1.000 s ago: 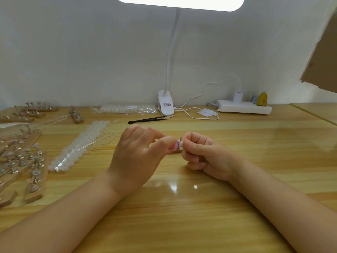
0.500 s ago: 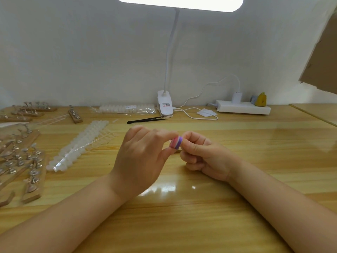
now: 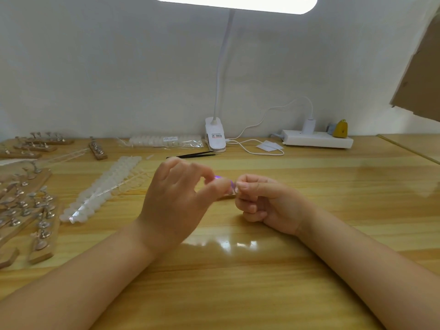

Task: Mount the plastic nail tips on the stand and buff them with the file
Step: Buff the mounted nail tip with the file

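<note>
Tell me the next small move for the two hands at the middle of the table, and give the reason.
Probably another short stroke of the purple file pinched in the left hand across whatever the right hand steadies. The hands meet fingertip to fingertip over a small wooden stand, and the file is blurred. The nail tip itself is too small to make out.

Left hand motion-blurred; it hides most of the purple file and the wooden stand. Item pinched by right hand too small to identify.
</note>
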The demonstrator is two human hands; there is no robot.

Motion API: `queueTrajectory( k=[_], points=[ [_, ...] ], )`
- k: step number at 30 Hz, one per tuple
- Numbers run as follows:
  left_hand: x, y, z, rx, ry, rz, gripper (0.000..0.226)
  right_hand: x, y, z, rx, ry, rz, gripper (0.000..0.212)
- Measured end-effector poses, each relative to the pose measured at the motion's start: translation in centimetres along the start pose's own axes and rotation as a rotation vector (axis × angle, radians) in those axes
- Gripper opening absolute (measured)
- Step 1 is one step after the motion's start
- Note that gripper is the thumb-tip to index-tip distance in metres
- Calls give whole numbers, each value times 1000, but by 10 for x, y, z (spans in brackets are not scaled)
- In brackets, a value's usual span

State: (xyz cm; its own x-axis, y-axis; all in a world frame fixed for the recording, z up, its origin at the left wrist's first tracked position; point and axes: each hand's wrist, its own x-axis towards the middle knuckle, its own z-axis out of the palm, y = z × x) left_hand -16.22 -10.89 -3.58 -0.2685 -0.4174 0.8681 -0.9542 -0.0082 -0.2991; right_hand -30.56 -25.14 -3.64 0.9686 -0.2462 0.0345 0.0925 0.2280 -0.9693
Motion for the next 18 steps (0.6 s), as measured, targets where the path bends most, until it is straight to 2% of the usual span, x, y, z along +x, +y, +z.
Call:
queueTrajectory(
  k=[3, 7, 13, 18],
  points=[
    [-1, -6, -2, 1, 17, -23, 24, 1, -1, 1, -23, 9, 10, 15],
    [2, 11, 2, -80, 77, 147, 33, 0, -1, 1, -50, -44, 26, 9],
    [-3, -10, -1, 34, 11, 5, 40, 1, 0, 2, -13, -33, 17, 17],
    [1, 12, 4, -9, 71, 182, 28, 1, 1, 1, -16, -22, 1, 13]
  ],
)
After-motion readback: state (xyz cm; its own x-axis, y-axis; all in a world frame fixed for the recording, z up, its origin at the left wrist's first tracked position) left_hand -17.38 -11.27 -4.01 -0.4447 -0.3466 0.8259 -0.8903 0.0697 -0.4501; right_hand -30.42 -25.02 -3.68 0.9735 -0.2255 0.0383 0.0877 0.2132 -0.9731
